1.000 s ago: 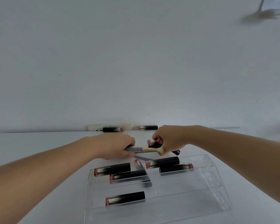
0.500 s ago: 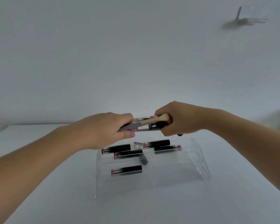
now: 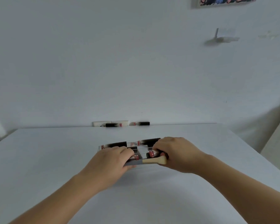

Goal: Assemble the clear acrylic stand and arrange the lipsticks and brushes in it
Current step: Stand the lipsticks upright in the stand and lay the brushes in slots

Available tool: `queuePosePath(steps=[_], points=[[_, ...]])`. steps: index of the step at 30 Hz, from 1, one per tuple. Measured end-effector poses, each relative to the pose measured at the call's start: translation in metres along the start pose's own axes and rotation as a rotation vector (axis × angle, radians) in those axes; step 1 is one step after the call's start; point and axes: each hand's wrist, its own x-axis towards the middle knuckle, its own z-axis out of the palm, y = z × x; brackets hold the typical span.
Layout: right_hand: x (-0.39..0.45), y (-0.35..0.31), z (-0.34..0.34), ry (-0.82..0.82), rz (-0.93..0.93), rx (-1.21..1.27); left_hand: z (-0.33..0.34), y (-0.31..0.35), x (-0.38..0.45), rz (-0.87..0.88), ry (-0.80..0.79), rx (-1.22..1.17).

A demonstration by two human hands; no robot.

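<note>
Hands, two, side by side at the near edge of the stand. Left hand [image 3: 115,160]: fingers curled over the grey end of one brush [image 3: 145,162]. Right hand [image 3: 174,153]: curled round the brush's pale wooden end, with one lipstick [image 3: 153,154] pinched in the same grip, pink cap to the left. Brush, one, lying crosswise between the two hands, just above the stand's near tier.

Stand [image 3: 142,147], one, clear acrylic, stepped, on the white table [image 3: 55,159]; mostly hidden by the hands. Lipsticks seen in it: two in the far tier, the far-left lipstick [image 3: 115,145] and the far-right lipstick [image 3: 149,140], plus partly hidden ones in the middle tier, count uncertain.

Far edge of the table, against the wall: two loose lipsticks, a left one [image 3: 113,125] and a right one [image 3: 141,123], the left lying before a white block [image 3: 97,123].
</note>
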Motion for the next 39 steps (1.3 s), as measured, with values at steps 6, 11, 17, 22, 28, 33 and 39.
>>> queuePosePath(steps=[6, 11, 17, 22, 28, 33, 39], points=[[-0.005, 0.005, 0.013, 0.098, -0.079, -0.033, 0.0, 0.005, -0.004, 0.008, 0.111, 0.133], [-0.002, 0.007, 0.018, 0.167, -0.152, -0.049, 0.002, 0.002, -0.006, 0.052, 0.178, 0.178], [-0.005, 0.006, 0.033, 0.398, -0.151, -0.111, -0.001, 0.005, -0.007, 0.021, 0.19, 0.177], [-0.004, 0.013, 0.049, 0.528, -0.123, -0.126, 0.007, 0.001, -0.01, 0.047, 0.284, 0.222], [-0.004, 0.012, 0.051, 0.533, -0.068, -0.079, 0.01, -0.004, -0.009, -0.033, 0.294, 0.251], [-0.021, 0.019, 0.052, 0.567, 0.014, -0.067, 0.004, -0.002, -0.011, -0.176, 0.191, 0.24], [-0.041, 0.031, 0.055, 0.545, 0.181, -0.101, 0.002, 0.003, -0.013, -0.28, 0.059, 0.088]])
